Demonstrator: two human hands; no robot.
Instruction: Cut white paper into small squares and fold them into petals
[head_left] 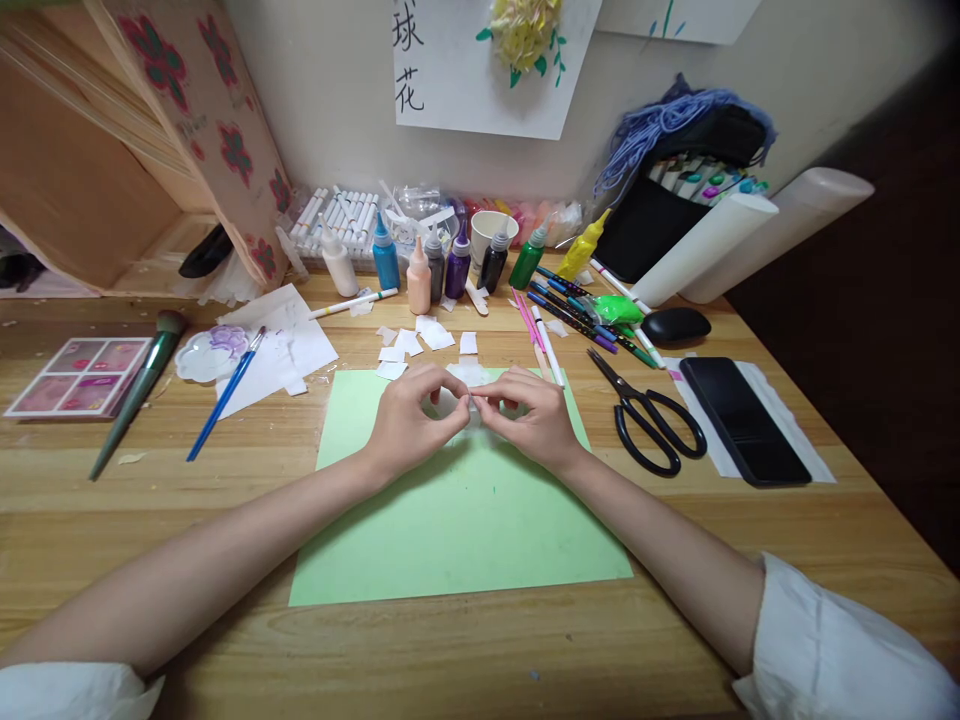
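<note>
Forearms (225, 550), bare below white fabric sleeves (840, 640), reach in from eight and four o'clock, converging over a pale green rectangular paper sheet (450, 530) on the brown wood-grain bench (390, 670). Left hand (409, 415) bends inward at the wrist, fingers curled, thumb and index tips closed in a pinch; right hand (532, 415) mirrors it, its fingertips meeting the other's. Between them both pinch a small whitish piece (472, 402), mostly hidden, its shape impossible to tell, near the sheet's twelve o'clock edge. Flat white paper scraps (435, 333) lie just beyond, towards eleven. Black-handled metal scissors (628, 391) rest at three o'clock, tips pointing to eleven; a slim blue-handled paintbrush (225, 396) lies at nine.
</note>
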